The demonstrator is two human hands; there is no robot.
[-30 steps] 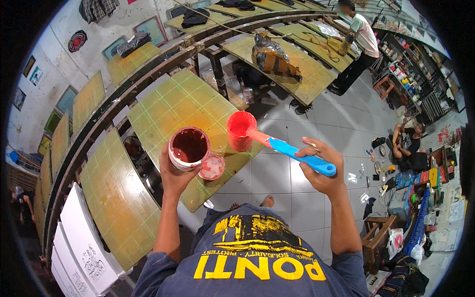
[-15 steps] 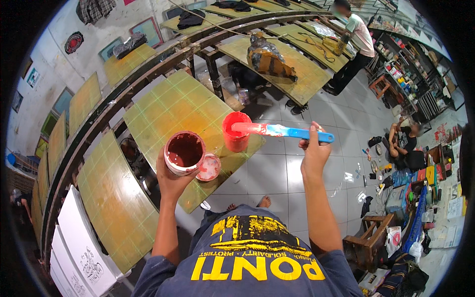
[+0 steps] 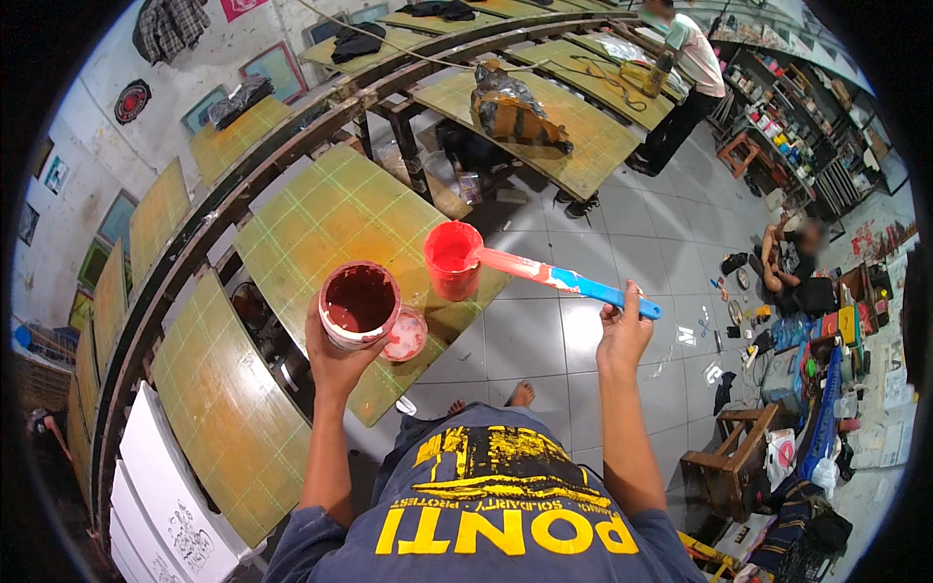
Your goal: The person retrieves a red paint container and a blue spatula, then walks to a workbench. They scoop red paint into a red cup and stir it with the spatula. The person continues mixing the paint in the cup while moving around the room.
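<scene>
My left hand [image 3: 340, 355] grips a white jar [image 3: 355, 333] of dark red paint, its open top facing up. My right hand [image 3: 625, 338] holds the blue handle of a long spatula [image 3: 593, 290], whose paint-coated end rests at the rim of a red cup [image 3: 453, 280]. That cup stands on a gridded, stained board [image 3: 311, 209] in front of me. A pinkish lid with red smears [image 3: 406, 340] lies on the board, just right of the jar and partly behind it.
A curved rail [image 3: 204, 214] carries more boards [image 3: 583, 165], one holding a taped bundle [image 3: 505, 112]. A standing person [image 3: 685, 68] works at the upper right; another sits [image 3: 789, 262] by cluttered items. A wooden stool [image 3: 729, 457] is at lower right, white panels [image 3: 155, 466] lower left.
Since a second ago my right hand has shifted left, and the spatula's angle changed: it levelled out midway, then tilted again with its handle lower. The jar moved slightly left in view.
</scene>
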